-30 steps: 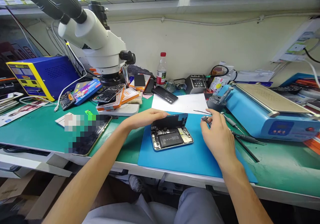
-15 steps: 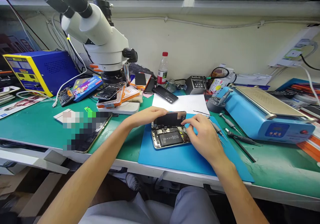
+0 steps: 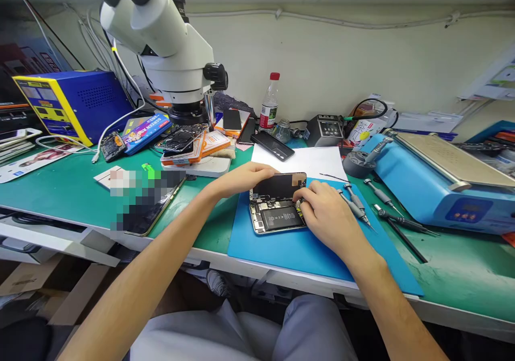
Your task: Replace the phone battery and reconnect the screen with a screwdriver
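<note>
Phone (image 3: 259, 226): open, near the middle of the bench (image 3: 205, 227), lying on the blue mat (image 3: 277, 253); battery (image 3: 279, 218) face up in the body.
Screen (image 3: 273, 188): tilted up along the far side of the phone, dark inner face toward the person.
Left grip (image 3: 251, 177): grasping the screen at its upper edge, left part; some fingers hidden behind it.
Right grip (image 3: 322, 203): fingers bent in at the right end of the phone, beside the lower right of the screen; cannot tell whether they pinch a small part.
Drivers (image 3: 356, 210): two, side by side, right of the right grip, partly over the mat.
Paper (image 3: 314, 160): white, on the far side of the mat; black handset (image 3: 273, 146) partly over its far left corner.
Microscope (image 3: 173, 55): far left.
Heater (image 3: 446, 189): light blue, flat top plate, right.
Bottle (image 3: 270, 103): red cap, upright, far, against the wall side.
</note>
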Available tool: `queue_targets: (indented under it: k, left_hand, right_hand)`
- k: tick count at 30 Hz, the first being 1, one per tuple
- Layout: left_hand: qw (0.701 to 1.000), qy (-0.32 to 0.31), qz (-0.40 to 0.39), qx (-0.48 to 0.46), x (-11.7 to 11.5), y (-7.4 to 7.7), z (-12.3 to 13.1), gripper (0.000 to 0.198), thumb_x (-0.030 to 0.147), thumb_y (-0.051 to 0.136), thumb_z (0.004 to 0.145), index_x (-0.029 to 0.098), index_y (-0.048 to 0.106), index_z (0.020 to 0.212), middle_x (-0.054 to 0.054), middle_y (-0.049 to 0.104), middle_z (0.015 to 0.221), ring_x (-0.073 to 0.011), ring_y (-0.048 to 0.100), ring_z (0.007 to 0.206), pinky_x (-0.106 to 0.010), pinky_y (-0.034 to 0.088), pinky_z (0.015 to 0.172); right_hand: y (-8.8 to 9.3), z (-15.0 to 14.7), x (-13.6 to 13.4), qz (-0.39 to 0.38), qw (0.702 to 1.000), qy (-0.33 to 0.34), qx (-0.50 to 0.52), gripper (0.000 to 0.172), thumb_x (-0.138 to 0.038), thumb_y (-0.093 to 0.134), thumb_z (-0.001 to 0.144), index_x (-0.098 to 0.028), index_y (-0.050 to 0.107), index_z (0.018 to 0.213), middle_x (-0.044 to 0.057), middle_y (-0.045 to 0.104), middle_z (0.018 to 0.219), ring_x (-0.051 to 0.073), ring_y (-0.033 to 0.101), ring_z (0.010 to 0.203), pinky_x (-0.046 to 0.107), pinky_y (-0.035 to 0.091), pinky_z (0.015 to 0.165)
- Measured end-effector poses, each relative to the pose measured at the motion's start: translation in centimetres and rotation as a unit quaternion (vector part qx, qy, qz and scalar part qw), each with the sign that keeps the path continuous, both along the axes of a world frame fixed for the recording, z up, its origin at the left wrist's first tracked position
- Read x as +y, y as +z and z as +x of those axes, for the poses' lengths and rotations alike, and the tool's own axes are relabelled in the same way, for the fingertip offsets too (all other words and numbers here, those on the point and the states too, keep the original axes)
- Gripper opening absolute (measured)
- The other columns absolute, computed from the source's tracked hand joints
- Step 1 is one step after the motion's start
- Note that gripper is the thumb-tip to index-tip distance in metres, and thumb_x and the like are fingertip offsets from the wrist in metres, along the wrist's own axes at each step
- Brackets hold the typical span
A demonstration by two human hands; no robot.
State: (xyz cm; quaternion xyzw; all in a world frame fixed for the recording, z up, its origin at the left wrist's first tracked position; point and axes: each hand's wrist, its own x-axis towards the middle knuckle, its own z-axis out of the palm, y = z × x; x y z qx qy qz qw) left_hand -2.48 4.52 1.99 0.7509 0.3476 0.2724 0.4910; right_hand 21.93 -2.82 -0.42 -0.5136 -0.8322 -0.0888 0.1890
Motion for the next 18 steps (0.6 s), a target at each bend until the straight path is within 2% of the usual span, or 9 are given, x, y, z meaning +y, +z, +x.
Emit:
queue_targets:
  k: [7, 14, 18]
  left_hand:
    - [1.000, -0.007, -0.006, -0.011, 0.14, -0.23, -0.05, 0.043, 0.046, 0.052, 0.100, 0.016, 0.079, 0.116, -0.006, 0.078, 0.121, -0.0241, 0.067, 0.111, -0.034, 0.052, 0.098]
    - [1.000, -0.011, -0.006, -0.012, 0.01, -0.03, -0.02, 0.041, 0.048, 0.053, 0.101, 0.015, 0.078, 0.105, -0.005, 0.077, 0.111, -0.0223, 0.066, 0.103, -0.032, 0.049, 0.092]
    - [1.000, -0.009, -0.009, -0.010, -0.06, 0.01, -0.05, 0.041, 0.048, 0.054, 0.101, 0.015, 0.077, 0.107, -0.006, 0.077, 0.113, -0.0226, 0.066, 0.104, -0.032, 0.048, 0.092]
  right_hand:
    - [0.64, -0.07, 0.66, 0.007, 0.999, 0.017, -0.035, 0.027, -0.014, 0.048, 0.099, -0.021, 0.071, 0.089, 0.009, 0.065, 0.093, 0.024, 0.056, 0.086, 0.039, 0.038, 0.077]
    - [0.56, -0.09, 0.78, 0.003, 0.999, 0.022, -0.039, 0.025, -0.009, 0.048, 0.098, -0.021, 0.068, 0.088, 0.007, 0.065, 0.094, 0.022, 0.057, 0.085, 0.036, 0.039, 0.075]
    - [0.54, 0.10, 0.77, 0.008, 0.999, 0.020, -0.035, 0.026, -0.010, 0.048, 0.098, -0.021, 0.069, 0.088, 0.007, 0.064, 0.093, 0.022, 0.057, 0.085, 0.036, 0.039, 0.074]
